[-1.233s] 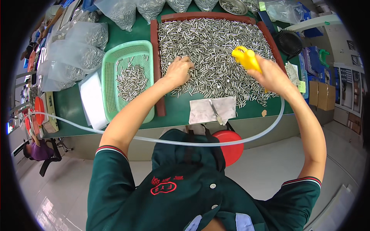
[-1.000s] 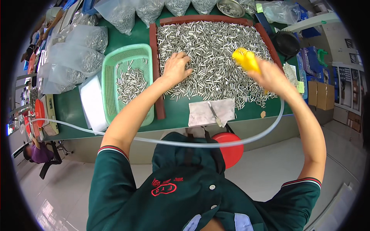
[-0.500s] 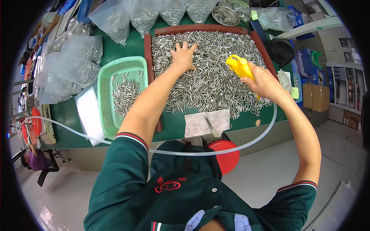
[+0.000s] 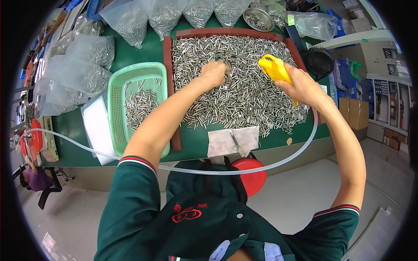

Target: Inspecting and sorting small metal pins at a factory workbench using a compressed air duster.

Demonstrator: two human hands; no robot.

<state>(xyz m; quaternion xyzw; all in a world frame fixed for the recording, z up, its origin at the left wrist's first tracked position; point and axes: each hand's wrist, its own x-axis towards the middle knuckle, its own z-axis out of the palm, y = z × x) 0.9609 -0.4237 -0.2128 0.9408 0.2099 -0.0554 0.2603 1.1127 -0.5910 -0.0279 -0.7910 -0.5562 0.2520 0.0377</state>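
A wide layer of small metal pins point(image 4: 244, 95) covers the table inside a dark red frame point(image 4: 169, 65). On the pins rests my left hand point(image 4: 214, 73), its fingers curled in and closed; whatever is in them is hidden. A yellow air blow gun point(image 4: 275, 69) is gripped in my right hand point(image 4: 302, 87), over the right part of the layer. Its thin metal nozzle points left toward my left hand. From the gun a clear hose point(image 4: 244, 172) loops down past the table's front edge and away to the left.
Left of the frame stands a green basket point(image 4: 114, 100) with some pins. Bags of metal parts point(image 4: 163, 17) line the back and left. A steel bowl point(image 4: 258, 19) and black fan point(image 4: 320, 60) stand far right. A tool lies on a cloth point(image 4: 220, 143) in front; a red stool point(image 4: 250, 176) is below.
My left hand, spread over the pins before, has closed its fingers and moved slightly right and nearer. The blow gun in my right hand has shifted a little to the right.
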